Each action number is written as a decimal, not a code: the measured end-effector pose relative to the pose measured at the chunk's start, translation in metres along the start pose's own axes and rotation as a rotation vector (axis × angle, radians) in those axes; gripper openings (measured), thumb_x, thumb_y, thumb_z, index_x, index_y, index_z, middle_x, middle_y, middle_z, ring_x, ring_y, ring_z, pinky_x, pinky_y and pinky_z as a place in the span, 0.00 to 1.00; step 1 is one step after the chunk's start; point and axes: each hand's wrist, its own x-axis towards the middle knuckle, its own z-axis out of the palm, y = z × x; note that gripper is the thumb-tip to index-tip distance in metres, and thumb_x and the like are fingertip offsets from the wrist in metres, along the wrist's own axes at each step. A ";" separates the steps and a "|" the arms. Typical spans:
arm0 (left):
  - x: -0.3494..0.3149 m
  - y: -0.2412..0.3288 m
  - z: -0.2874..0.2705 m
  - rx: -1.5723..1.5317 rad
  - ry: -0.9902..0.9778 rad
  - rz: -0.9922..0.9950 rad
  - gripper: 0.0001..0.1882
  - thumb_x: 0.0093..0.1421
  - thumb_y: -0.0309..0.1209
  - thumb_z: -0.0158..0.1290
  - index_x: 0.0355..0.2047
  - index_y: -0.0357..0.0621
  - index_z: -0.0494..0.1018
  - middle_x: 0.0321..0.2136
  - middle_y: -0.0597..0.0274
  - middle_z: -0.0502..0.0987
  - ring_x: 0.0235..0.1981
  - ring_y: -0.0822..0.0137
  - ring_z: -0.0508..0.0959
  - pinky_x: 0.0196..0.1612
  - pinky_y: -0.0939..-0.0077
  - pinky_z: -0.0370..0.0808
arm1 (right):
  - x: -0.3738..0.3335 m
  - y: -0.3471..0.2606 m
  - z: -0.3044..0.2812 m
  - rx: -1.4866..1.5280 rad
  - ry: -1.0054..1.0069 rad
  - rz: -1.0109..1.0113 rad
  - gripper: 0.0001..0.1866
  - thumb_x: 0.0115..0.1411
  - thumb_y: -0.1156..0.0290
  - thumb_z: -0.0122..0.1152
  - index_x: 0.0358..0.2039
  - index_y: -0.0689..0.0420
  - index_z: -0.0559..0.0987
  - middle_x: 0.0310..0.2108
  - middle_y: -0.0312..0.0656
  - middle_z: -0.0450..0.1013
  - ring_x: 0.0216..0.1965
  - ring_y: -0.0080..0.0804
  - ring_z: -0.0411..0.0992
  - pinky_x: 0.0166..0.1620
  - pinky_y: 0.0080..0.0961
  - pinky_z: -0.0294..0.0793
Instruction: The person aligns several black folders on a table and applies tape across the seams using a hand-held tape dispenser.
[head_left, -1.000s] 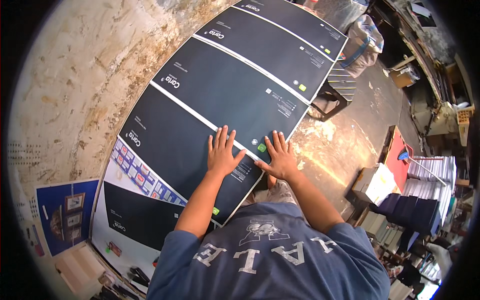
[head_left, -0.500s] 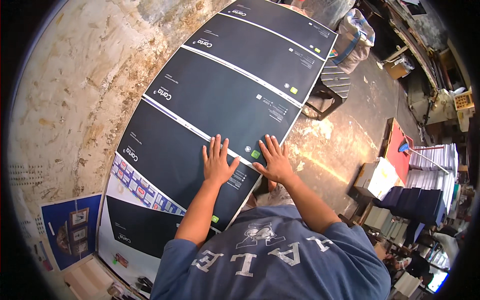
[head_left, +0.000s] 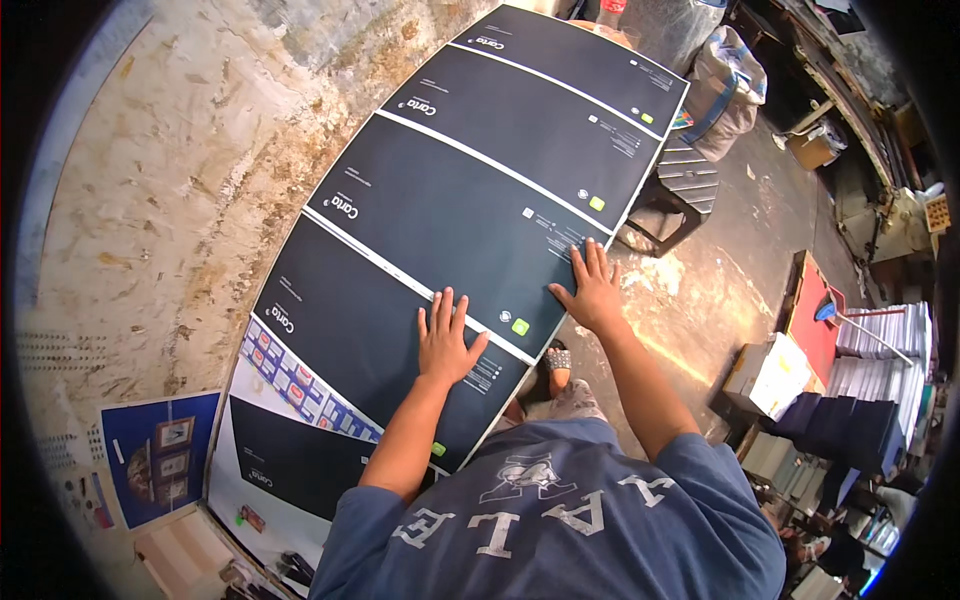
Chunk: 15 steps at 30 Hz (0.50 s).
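Observation:
Several large dark printed sheets with white borders lie in a row along a long table. My left hand rests flat, fingers spread, where a white strip divides two dark panels. Farther right, my right hand lies flat at the sheet's right edge, beside small white print and near a green square mark. Neither hand grips anything. Under the nearer panel, a blue-and-white printed sheet shows, and another dark sheet lies close to me on the left.
A stained wall runs along the table's left side. Right of the table stand a dark stool and a white sack. Paper stacks, a white box and a red board are at the right. A blue poster leans at lower left.
My right hand has slid right and away from me to the sheet's edge. My left hand stays near the same white strip. The whole view has shifted slightly.

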 end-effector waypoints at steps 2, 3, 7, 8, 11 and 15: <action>-0.001 0.001 -0.001 0.020 0.007 0.005 0.41 0.63 0.55 0.52 0.69 0.46 0.59 0.72 0.49 0.52 0.74 0.49 0.50 0.72 0.41 0.45 | 0.006 0.005 0.000 -0.002 -0.020 0.028 0.46 0.61 0.37 0.56 0.71 0.52 0.59 0.75 0.49 0.46 0.76 0.46 0.41 0.71 0.62 0.41; 0.000 0.001 -0.001 0.032 0.009 0.005 0.41 0.63 0.55 0.52 0.69 0.46 0.59 0.72 0.48 0.52 0.74 0.49 0.50 0.72 0.41 0.45 | 0.008 0.007 0.001 -0.006 -0.048 0.033 0.48 0.61 0.35 0.56 0.72 0.52 0.57 0.76 0.49 0.43 0.76 0.46 0.39 0.72 0.61 0.40; -0.002 0.001 0.001 0.032 0.005 -0.005 0.41 0.63 0.54 0.52 0.69 0.45 0.58 0.72 0.48 0.52 0.74 0.49 0.49 0.72 0.41 0.44 | 0.008 0.006 0.005 0.009 -0.012 0.010 0.47 0.62 0.36 0.55 0.72 0.53 0.58 0.75 0.50 0.45 0.76 0.46 0.40 0.71 0.62 0.40; -0.002 0.000 0.001 0.019 -0.006 -0.015 0.41 0.62 0.54 0.53 0.69 0.45 0.58 0.73 0.48 0.51 0.74 0.50 0.49 0.72 0.41 0.43 | 0.008 0.007 0.006 0.013 -0.008 0.005 0.47 0.61 0.36 0.55 0.72 0.53 0.58 0.75 0.50 0.45 0.76 0.46 0.40 0.71 0.62 0.40; -0.001 0.004 -0.002 0.039 -0.026 -0.015 0.43 0.62 0.56 0.52 0.70 0.45 0.57 0.73 0.48 0.51 0.74 0.50 0.48 0.71 0.37 0.42 | 0.008 0.009 0.006 0.022 -0.001 -0.006 0.47 0.61 0.36 0.55 0.72 0.54 0.58 0.75 0.50 0.44 0.76 0.47 0.40 0.71 0.63 0.40; -0.003 0.029 -0.007 0.074 -0.081 0.013 0.44 0.61 0.59 0.51 0.71 0.47 0.57 0.73 0.48 0.50 0.75 0.49 0.48 0.70 0.33 0.40 | 0.007 0.014 0.004 0.026 -0.009 -0.011 0.48 0.61 0.36 0.56 0.71 0.54 0.58 0.75 0.51 0.45 0.76 0.49 0.41 0.71 0.64 0.41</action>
